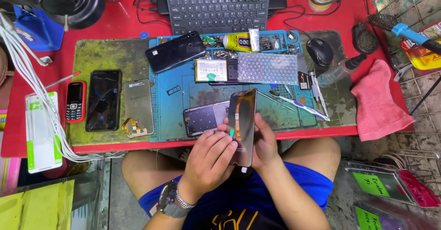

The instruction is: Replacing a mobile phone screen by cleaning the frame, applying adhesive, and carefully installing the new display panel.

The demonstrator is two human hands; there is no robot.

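Mat (177, 85) crowded w/ phones, tools — open gap near front edge.

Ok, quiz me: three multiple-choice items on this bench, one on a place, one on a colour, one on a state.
1. Where does the mouse sit?
A. right of the keyboard
B. on the towel
C. by the small red phone

2. The towel's colour?
A. blue
B. pink
C. green

3. The screen panel is:
A. flat on the mat
B. held by both hands
C. under the keyboard

Answers: 1 A, it lies lower right of the keys. 2 B, plainly pink. 3 B, left hand and right hand grip it above the lap.
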